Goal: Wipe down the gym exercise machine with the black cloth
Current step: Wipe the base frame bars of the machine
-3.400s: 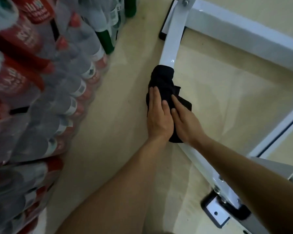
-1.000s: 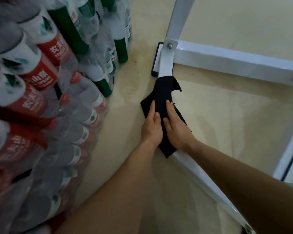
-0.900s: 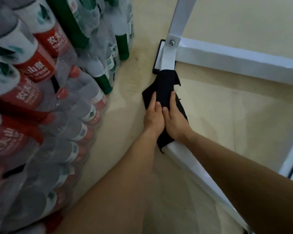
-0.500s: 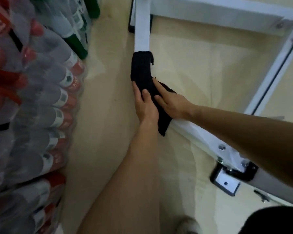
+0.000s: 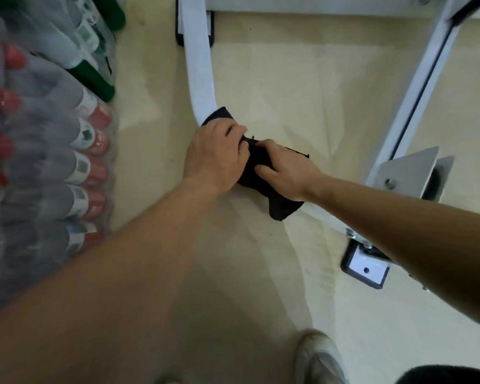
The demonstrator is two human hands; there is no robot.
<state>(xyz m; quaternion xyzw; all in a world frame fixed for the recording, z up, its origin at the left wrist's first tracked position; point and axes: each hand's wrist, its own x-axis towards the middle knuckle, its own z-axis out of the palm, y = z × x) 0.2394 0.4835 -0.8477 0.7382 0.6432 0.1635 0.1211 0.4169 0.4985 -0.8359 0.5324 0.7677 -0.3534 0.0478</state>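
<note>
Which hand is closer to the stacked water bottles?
Left. The left hand grips the black cloth on the white bar, on the side facing the bottles; the right hand grips it beyond the left hand.

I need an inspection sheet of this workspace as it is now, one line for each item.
Surface: beige floor, bare in the middle.
Job's things: black cloth lies over the white frame bar.
Clutter: wrapped packs of bottles at left; a shoe below.
Grippers: left hand and right hand both grip the cloth on the bar.
Cables: nothing seen.
Surroundings: second white upright and grey bracket at right.
</note>
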